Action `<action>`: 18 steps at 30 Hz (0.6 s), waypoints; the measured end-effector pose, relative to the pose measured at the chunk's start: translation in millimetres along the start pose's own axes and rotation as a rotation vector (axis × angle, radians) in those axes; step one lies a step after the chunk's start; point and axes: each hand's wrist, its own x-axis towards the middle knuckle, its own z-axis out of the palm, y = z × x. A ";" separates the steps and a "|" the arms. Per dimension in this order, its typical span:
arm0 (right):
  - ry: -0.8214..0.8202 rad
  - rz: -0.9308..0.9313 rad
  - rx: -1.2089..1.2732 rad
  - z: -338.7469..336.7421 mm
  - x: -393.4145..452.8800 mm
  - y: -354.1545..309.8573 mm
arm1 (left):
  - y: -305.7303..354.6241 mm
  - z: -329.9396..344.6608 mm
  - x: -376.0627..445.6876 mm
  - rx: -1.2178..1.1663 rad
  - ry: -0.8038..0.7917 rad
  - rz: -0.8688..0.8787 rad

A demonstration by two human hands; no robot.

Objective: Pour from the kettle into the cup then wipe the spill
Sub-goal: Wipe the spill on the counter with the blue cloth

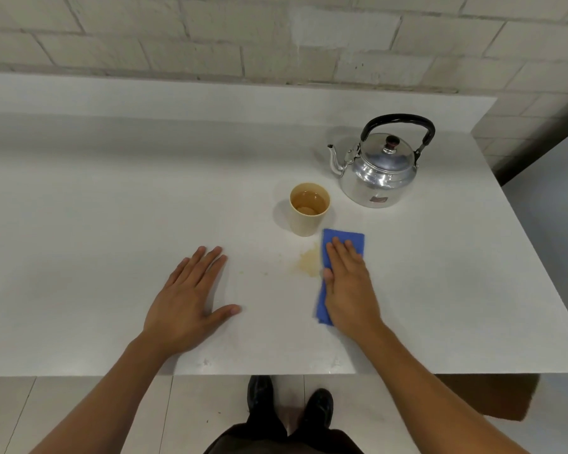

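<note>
Black shoes (289, 403) and dark trousers are seen at the bottom edge, on a pale tiled floor (79, 407), just below the near edge of a white table (79, 208). Two bare forearms are stretched from the lower corners up over the tabletop.

On the near middle of the table the left hand (186, 299) is laid flat, palm down, with the fingers extended and slightly spread and the thumb angled out to the right; nothing is held under it or in it.

To its right, the right hand (348, 283) is pressed flat, fingers straight and together, on a folded blue cloth (341, 239). No grip is closed around the cloth; it is pinned beneath the palm and fingers, with its far end showing past the fingertips and a near corner showing beside the wrist. Just left of the cloth, touching its edge, a small brownish spill (308, 262) is spread on the white surface (a few fainter specks are scattered further left).

Beyond the spill, a cream-coloured cup (308, 211) is stood upright, holding an amber liquid partway up. Behind and to the right of it, near but apart, a polished metal kettle (379, 172) is set upright, lid on, black handle raised, spout pointing left.

A pale brick wall (276, 34) is seen behind the table.
</note>
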 end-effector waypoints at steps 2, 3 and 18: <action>-0.053 -0.070 0.017 9.8 -11.4 -11.8 | -0.2 -0.4 -0.4 -0.002 -0.008 0.002; -0.089 -0.116 0.012 12.1 -19.9 -12.6 | -0.2 -0.6 -0.6 -0.002 -0.012 0.005; -0.053 -0.055 -0.230 21.9 -14.3 -25.5 | -30.8 -17.4 -10.2 -0.073 -0.025 0.023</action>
